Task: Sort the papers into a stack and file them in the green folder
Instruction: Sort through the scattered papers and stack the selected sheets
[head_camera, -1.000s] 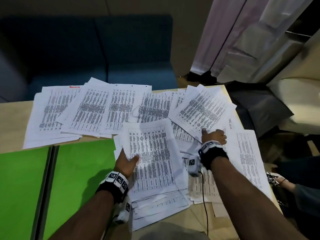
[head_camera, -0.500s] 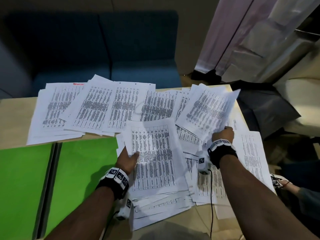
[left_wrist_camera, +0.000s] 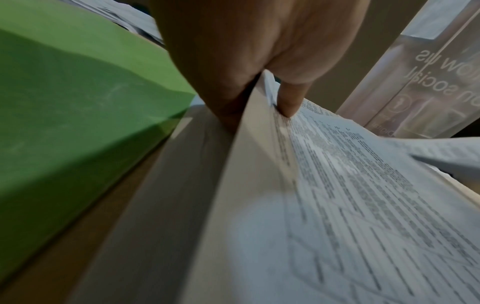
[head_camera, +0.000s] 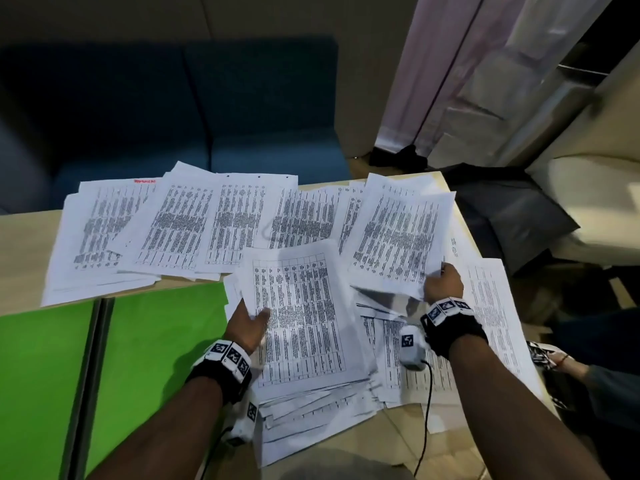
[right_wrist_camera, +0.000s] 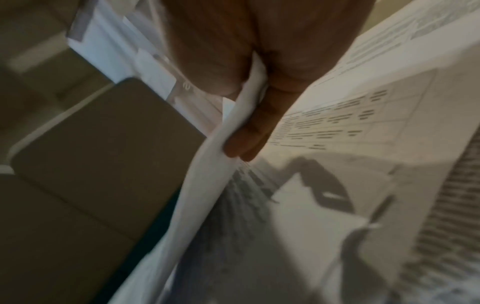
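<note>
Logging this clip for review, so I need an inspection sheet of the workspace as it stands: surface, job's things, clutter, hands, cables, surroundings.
Surface: light wooden table, mostly covered.
Job's things: green folder lies open at the near left; printed papers are spread overlapping, an uneven stack beside the folder.
Clutter: nothing seen.
Hands: left hand grips the stack's left edge; right hand pinches lifted sheets by a corner.
Cables: black cable hangs from the right wrist camera.
Surroundings: blue sofa behind the table; another person's hand at right.

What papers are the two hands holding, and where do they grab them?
Left hand pinches the stack at its left edge. Right hand pinches a lifted sheaf of papers at its near right corner.
</note>
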Motion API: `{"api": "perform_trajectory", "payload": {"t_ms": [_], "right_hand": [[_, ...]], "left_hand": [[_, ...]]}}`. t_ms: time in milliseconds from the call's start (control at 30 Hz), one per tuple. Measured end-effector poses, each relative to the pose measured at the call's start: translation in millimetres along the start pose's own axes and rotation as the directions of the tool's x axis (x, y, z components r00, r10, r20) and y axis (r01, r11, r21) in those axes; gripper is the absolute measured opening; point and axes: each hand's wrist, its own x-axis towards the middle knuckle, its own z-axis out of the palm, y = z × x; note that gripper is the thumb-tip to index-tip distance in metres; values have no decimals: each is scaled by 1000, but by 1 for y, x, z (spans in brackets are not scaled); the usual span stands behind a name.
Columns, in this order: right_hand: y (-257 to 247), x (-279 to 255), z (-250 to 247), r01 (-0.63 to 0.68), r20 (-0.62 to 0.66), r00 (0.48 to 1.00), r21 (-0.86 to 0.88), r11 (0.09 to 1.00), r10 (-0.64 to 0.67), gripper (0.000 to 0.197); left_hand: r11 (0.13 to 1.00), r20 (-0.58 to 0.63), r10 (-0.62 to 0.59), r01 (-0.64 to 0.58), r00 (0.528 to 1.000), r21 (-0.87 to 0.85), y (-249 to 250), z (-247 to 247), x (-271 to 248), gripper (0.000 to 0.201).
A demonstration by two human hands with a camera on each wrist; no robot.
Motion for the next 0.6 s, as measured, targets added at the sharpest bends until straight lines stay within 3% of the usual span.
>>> {"api": "perform_trajectory", "payload": {"t_ms": [167, 267, 333, 433, 533, 600], "right_hand": [[1, -13, 0, 115, -3, 993, 273, 955, -118, 43], [0, -38, -4, 186, 84, 970, 356, 916, -229, 44], [0, -59, -1, 245, 215, 922, 320, 915, -322, 42], [10, -86, 13, 364, 410, 815, 189, 912, -410, 44], [24, -106, 29, 403, 547, 747, 81, 912, -378, 57], [27, -115, 37, 451, 623, 701, -13, 892, -346, 67]], "left_hand": [[1000, 13, 6, -6, 1000, -2, 0, -2, -3, 64], [999, 13, -10, 11, 1000, -52, 0, -3, -2, 62], [990, 28, -20, 24, 999, -138, 0, -3, -2, 69], [969, 37, -19, 27, 999, -244, -1, -2, -1, 95], [960, 32, 16, -7, 999, -280, 4, -2, -4, 67], [967, 32, 85, -74, 996, -242, 1, -1, -1, 63]]}}
